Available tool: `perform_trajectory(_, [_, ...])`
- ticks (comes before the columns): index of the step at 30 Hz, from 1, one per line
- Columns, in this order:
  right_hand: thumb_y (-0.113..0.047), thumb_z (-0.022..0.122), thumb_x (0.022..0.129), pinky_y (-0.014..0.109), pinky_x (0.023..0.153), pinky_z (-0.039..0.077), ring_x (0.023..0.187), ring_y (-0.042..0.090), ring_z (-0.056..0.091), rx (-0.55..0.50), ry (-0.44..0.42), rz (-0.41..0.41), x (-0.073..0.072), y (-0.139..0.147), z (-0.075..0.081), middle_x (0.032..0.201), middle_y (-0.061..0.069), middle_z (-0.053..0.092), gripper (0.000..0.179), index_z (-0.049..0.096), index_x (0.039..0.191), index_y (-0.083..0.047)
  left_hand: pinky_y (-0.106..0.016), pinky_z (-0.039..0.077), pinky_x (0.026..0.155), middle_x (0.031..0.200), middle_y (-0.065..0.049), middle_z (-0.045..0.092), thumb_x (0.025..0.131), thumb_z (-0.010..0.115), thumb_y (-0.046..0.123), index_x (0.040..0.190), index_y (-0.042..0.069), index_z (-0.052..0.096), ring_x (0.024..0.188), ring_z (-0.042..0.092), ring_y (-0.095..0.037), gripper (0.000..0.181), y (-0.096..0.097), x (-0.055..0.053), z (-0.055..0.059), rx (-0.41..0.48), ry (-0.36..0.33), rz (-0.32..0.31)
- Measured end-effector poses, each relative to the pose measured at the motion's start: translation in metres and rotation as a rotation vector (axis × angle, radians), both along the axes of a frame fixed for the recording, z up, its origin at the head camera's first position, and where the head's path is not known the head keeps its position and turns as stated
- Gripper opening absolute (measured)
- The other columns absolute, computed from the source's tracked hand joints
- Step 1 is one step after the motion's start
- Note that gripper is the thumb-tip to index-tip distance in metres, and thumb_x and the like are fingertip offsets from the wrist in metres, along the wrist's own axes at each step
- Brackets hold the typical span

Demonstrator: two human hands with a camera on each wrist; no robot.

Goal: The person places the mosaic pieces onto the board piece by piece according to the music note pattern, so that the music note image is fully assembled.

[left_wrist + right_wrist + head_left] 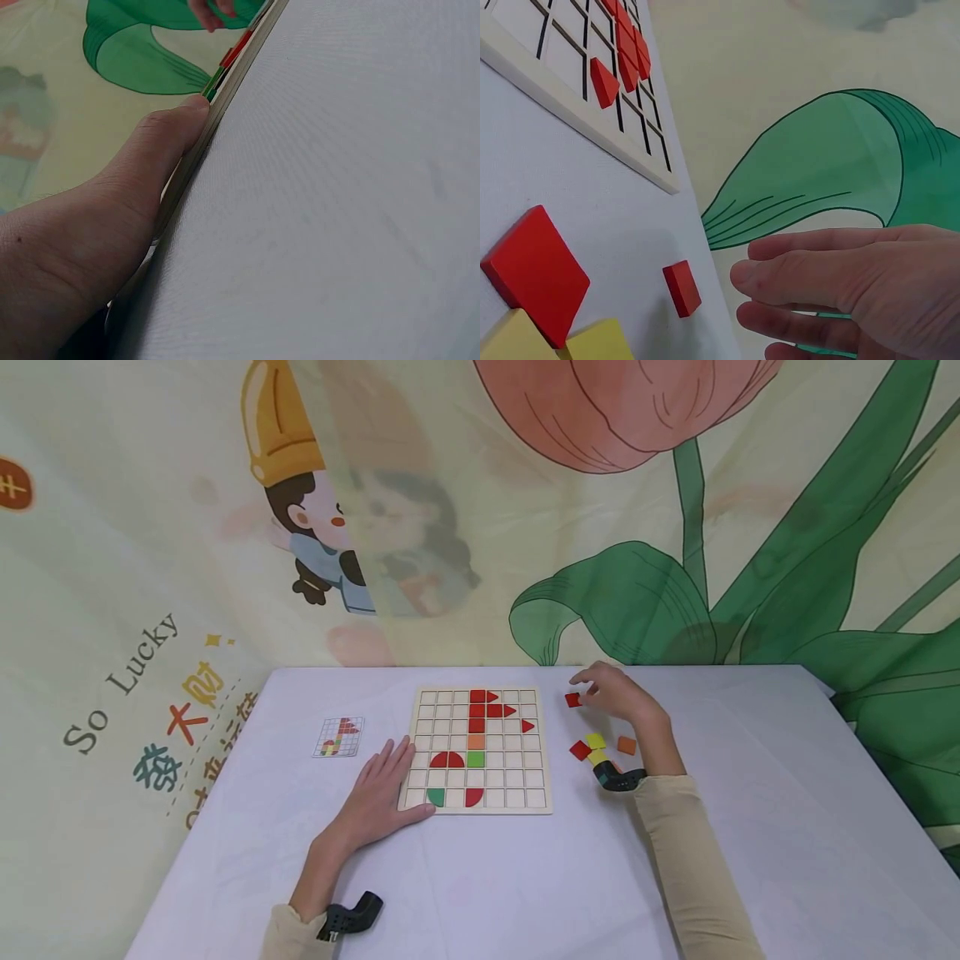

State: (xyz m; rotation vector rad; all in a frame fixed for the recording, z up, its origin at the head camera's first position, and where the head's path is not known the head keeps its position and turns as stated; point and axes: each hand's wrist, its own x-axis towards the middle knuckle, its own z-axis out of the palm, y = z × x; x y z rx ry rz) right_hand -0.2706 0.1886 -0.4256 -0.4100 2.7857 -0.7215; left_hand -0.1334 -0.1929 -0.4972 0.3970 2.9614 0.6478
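A square wooden grid board (546, 777) lies on the table, with red, green and orange pieces in some cells. My left hand (378, 789) rests at its left edge, fingers spread, thumb over the near left corner by a green quarter-round piece (436, 797). In the left wrist view, that thumb (161, 142) presses on the board's edge. Beyond the board's far right side, my right hand (617, 692) hovers close to a red square block (573, 700). The right wrist view shows the red block (682, 289) on the table, apart from the loosely extended fingers (795, 270).
Right of the board lie a red square (580, 750), yellow blocks (596, 741) and an orange block (627, 745), partly under the right wrist camera (621, 779). A printed pattern card (337, 737) lies left of the board. A patterned cloth (450, 527) hangs behind the table.
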Motion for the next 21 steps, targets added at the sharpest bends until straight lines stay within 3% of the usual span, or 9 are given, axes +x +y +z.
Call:
perform_trajectory(8, [-0.005,0.062,0.092,0.045,0.093,0.055,0.111,0.035,0.057,0.019,-0.035,-0.003,0.0,-0.0019,-0.0014,0.129,0.02,0.053,0.036,0.063,0.128,-0.005,-0.057,0.015,0.121,0.164,-0.009,0.017,0.08,0.066,0.062,0.155,0.009,0.021,0.153,0.009,-0.033,0.102,0.0,0.0,0.0006,-0.002,-0.003,-0.002])
perform_trajectory(15, [0.0,0.059,0.092,0.046,0.095,0.052,0.109,0.034,0.057,0.015,-0.079,0.025,0.0009,-0.0024,-0.0021,0.123,0.018,0.055,0.026,0.071,0.115,-0.006,-0.058,0.014,0.121,0.164,-0.009,0.016,0.08,0.066,0.06,0.155,0.009,0.021,0.153,0.008,-0.033,0.101,0.0004,0.0007,0.0012,0.009,-0.017,0.001])
perform_trajectory(21, [-0.001,0.059,0.093,0.045,0.095,0.052,0.11,0.033,0.056,0.011,-0.099,0.023,-0.0009,-0.0032,-0.0051,0.125,0.017,0.056,0.031,0.067,0.122,-0.005,-0.058,0.013,0.121,0.164,-0.008,0.016,0.08,0.065,0.062,0.155,0.01,0.02,0.153,0.007,-0.033,0.102,-0.0002,-0.0002,0.0,0.005,-0.017,0.001])
